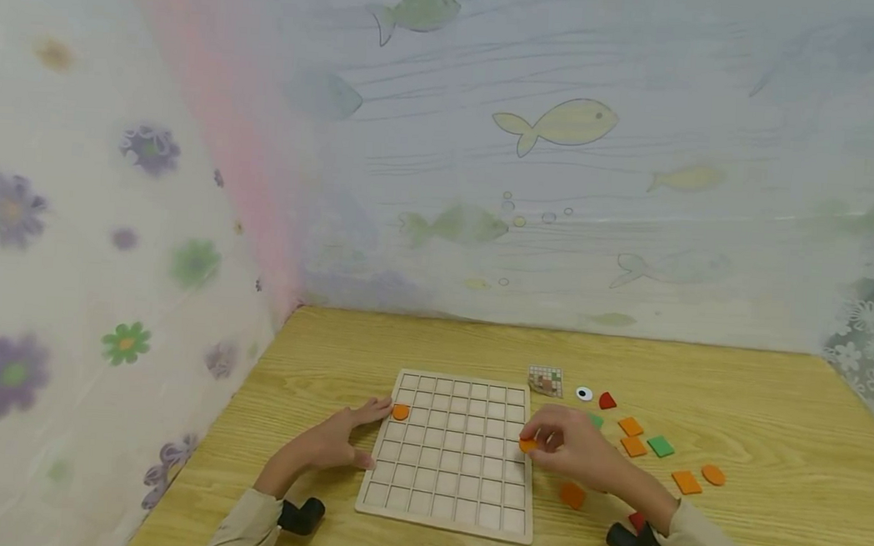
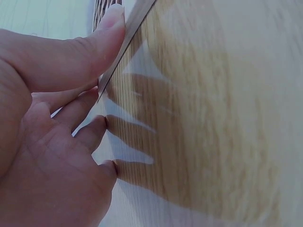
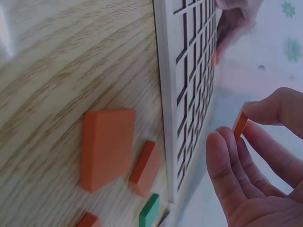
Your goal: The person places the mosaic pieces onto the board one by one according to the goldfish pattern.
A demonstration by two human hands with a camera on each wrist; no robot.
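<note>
A pale wooden grid board (image 1: 444, 457) lies on the table, its squares marked off by raised lines. One orange round piece (image 1: 401, 412) sits in a square near its upper left. My left hand (image 1: 331, 440) rests at the board's left edge with thumb and fingers spread, touching the rim; in the left wrist view the thumb (image 2: 111, 30) lies against that edge. Over the board's right side, my right hand (image 1: 577, 447) pinches a thin orange piece (image 3: 240, 124) between thumb and fingertips. Its full outline is partly hidden by the fingers.
Right of the board lie several orange squares (image 1: 686, 482), an orange oval piece (image 1: 713, 474), a green square (image 1: 661, 446), a red piece (image 1: 607, 400) and an eye piece (image 1: 584, 394). A small picture card (image 1: 545, 381) lies beyond the board's upper right corner. Patterned sheets (image 1: 444, 165) hang behind the table.
</note>
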